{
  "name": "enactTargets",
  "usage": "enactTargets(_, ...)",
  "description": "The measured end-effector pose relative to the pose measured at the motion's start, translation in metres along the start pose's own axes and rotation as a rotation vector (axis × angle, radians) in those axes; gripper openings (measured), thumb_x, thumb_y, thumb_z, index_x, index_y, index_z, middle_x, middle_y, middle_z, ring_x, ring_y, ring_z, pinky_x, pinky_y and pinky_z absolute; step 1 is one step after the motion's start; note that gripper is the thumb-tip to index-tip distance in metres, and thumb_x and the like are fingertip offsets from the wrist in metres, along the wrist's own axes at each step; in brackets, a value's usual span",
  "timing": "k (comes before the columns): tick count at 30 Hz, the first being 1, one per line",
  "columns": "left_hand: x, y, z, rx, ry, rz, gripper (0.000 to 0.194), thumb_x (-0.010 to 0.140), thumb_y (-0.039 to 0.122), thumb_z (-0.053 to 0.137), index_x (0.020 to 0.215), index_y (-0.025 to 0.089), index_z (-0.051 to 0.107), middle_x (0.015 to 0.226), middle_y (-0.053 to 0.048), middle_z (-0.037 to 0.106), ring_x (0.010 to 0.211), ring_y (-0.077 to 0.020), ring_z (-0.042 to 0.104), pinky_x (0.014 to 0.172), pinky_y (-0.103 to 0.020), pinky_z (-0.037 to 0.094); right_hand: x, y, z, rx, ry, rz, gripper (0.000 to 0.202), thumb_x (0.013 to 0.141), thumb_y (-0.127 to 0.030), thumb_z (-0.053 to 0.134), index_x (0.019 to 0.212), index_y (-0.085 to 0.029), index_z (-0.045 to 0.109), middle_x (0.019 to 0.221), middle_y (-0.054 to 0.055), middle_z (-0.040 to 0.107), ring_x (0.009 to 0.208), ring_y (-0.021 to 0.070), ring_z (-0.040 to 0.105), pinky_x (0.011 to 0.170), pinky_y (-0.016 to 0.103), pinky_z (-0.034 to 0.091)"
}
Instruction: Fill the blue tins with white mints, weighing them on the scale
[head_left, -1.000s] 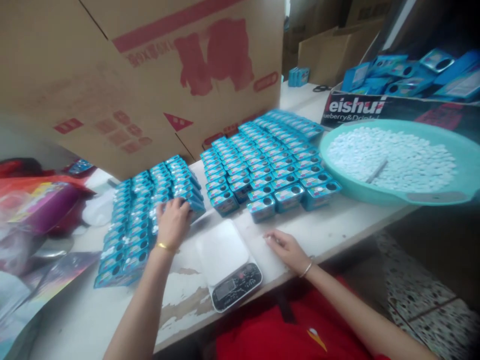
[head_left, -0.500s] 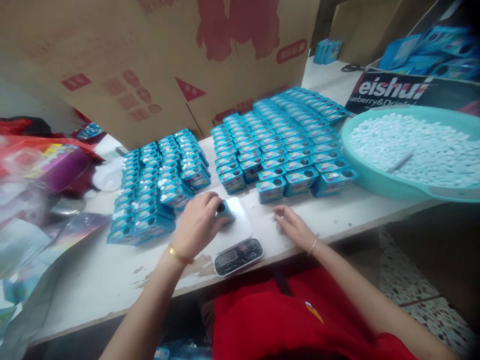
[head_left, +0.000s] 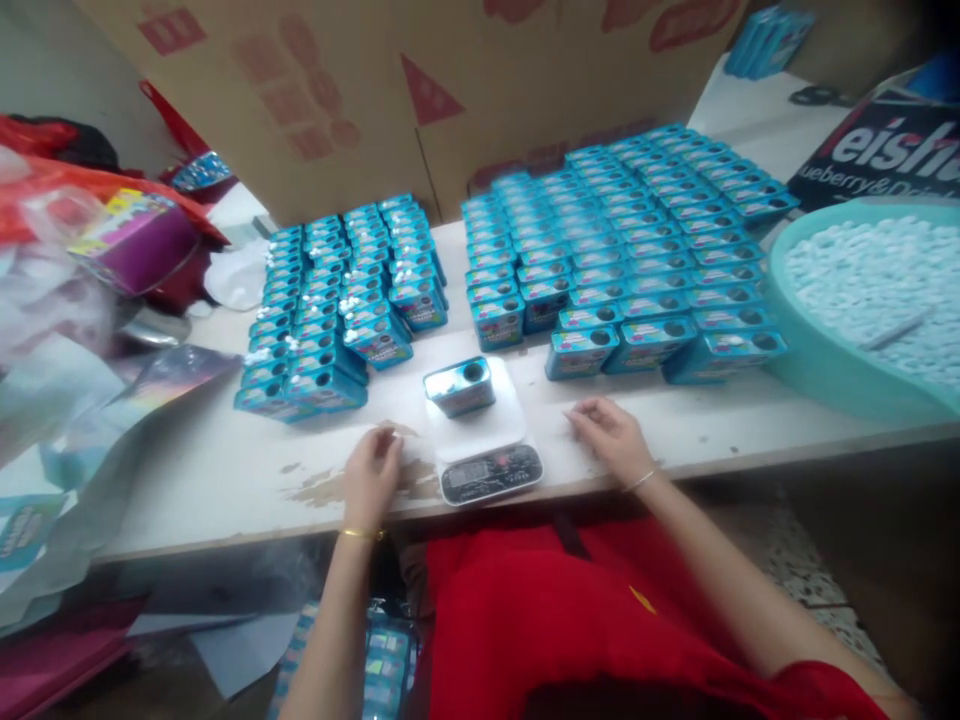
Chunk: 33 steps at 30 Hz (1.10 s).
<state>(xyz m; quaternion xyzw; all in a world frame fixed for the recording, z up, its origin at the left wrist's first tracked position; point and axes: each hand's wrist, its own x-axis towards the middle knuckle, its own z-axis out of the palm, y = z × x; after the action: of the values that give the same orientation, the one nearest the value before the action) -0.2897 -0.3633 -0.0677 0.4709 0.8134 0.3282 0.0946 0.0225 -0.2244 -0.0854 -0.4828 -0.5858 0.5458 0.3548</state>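
Observation:
A blue tin with a dark round hole in its silvery top stands on the white plate of a digital scale. My left hand rests at the table's front, left of the scale and apart from the tin. Its fingers are loosely curled, thumb and forefinger slightly apart, with nothing visible in them. To the right of the scale is my right hand, thumb and fingertips pinched together; whatever may be between them is too small to make out. The scale's display is not readable.
Blue tins stand in rows at the left and right, white pieces on the left ones' tops. A turquoise basin holds many white pieces and a stick. Behind stands a big cardboard box. Plastic bags clutter the far left.
My left hand has let go of the tin and drawn back toward the left front, leaving it on the scale. My right hand stays right of the scale. The camera view has shifted.

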Motion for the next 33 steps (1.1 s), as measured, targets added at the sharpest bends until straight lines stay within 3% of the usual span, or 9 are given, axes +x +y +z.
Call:
enactTargets(10,0.005,-0.002,0.003,-0.017,0.039,0.024,0.027,0.085,0.040,0.052,0.095,0.017,0.061,0.095,-0.007,0.067,0.087,-0.0177,0.063,0.087,-0.033,0.048,-0.001,-0.005,0.005,-0.021,0.025,0.041,0.037,0.078,-0.054,0.062,0.077,-0.018,0.054,0.055,-0.003,0.054,0.043,0.0084,0.042,0.042,0.022,0.033)
enactTargets(13,0.004,-0.001,0.006,-0.025,0.053,0.045,0.026,0.086,0.040,0.051,0.094,0.017,0.061,0.094,-0.007,0.067,0.088,-0.0178,0.062,0.087,-0.033,0.048,0.001,-0.025,0.015,-0.050,0.044,-0.008,0.036,0.080,-0.053,0.060,0.071,-0.019,0.050,0.052,-0.003,0.052,0.045,0.0087,0.043,0.045,0.023,0.034)
enactTargets(17,0.000,0.006,0.006,-0.046,0.115,0.089,0.023,0.087,0.037,0.051,0.094,0.017,0.061,0.093,-0.007,0.066,0.087,-0.0171,0.062,0.086,-0.033,0.048,0.007,-0.069,0.035,-0.061,0.014,-0.215,0.032,0.083,-0.048,0.060,0.069,-0.021,0.050,0.053,-0.003,0.051,0.050,0.0096,0.046,0.052,0.024,0.038)
enactTargets(21,0.001,0.027,0.000,-0.051,0.254,0.264,0.017,0.088,0.028,0.053,0.099,0.016,0.059,0.094,-0.007,0.064,0.089,-0.0168,0.060,0.087,-0.033,0.047,0.011,-0.094,0.057,0.046,-0.017,-0.188,0.034,0.081,-0.052,0.060,0.068,-0.021,0.050,0.051,-0.004,0.051,0.045,0.0091,0.043,0.047,0.023,0.035)
enactTargets(25,0.008,0.057,-0.006,-0.035,0.336,0.482,0.023,0.086,0.022,0.057,0.108,0.019,0.058,0.102,-0.009,0.060,0.099,-0.0189,0.057,0.088,-0.035,0.046,0.009,-0.091,0.070,0.173,-0.089,-0.075,0.035,0.081,-0.052,0.059,0.071,-0.019,0.052,0.050,-0.004,0.052,0.042,0.0067,0.038,0.043,0.021,0.029)
enactTargets(29,0.020,0.082,-0.013,0.036,0.257,0.531,0.026,0.085,0.028,0.059,0.110,0.021,0.058,0.101,-0.007,0.058,0.096,-0.0192,0.056,0.087,-0.036,0.042,0.002,-0.085,0.077,0.242,-0.159,0.011,0.035,0.081,-0.052,0.059,0.073,-0.019,0.053,0.049,-0.004,0.052,0.040,0.0056,0.036,0.039,0.020,0.025)
enactTargets(33,0.037,0.101,-0.024,0.175,0.053,0.590,0.025,0.089,0.035,0.054,0.109,0.021,0.060,0.100,-0.007,0.061,0.095,-0.0198,0.055,0.085,-0.036,0.036,-0.007,-0.082,0.081,0.230,-0.214,0.092,0.037,0.080,-0.055,0.058,0.073,-0.019,0.052,0.047,-0.005,0.052,0.036,0.0058,0.037,0.036,0.020,0.025)
